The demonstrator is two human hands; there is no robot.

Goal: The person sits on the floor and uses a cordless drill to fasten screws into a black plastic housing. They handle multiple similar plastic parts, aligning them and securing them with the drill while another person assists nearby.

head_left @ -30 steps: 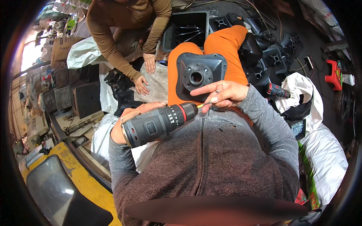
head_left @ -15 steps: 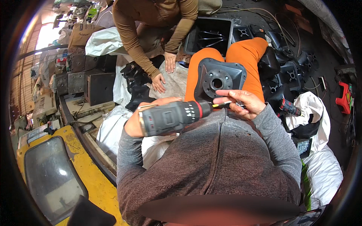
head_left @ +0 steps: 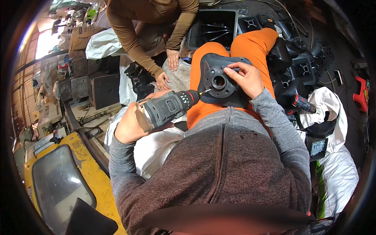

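Observation:
My left hand [head_left: 129, 123] is wrapped round a dark cordless drill [head_left: 166, 110] with a red ring near its chuck. Its bit [head_left: 204, 92], partly yellow, points at the lower left of a round flange [head_left: 224, 93] with a central hole and smaller holes round it. This flange sits on a black, square-cornered housing [head_left: 207, 64] resting across orange-trousered thighs. Over the flange's upper right, my right hand [head_left: 250, 80] has thumb and forefinger pinched close to its face. What those fingers hold, if anything, cannot be made out.
Opposite, another person's hands [head_left: 167, 68] rest on a pale cloth. Beyond the knees stands a black bin [head_left: 214, 29]. Several black housings [head_left: 303, 72] lie at right, near a second drill [head_left: 302, 103] and a box of screws [head_left: 318, 148]. A yellow machine panel [head_left: 84, 156] is at left.
My right hand has moved from the drill's tip up to the flange. The drill's bit has swung up and left to the flange's lower left edge.

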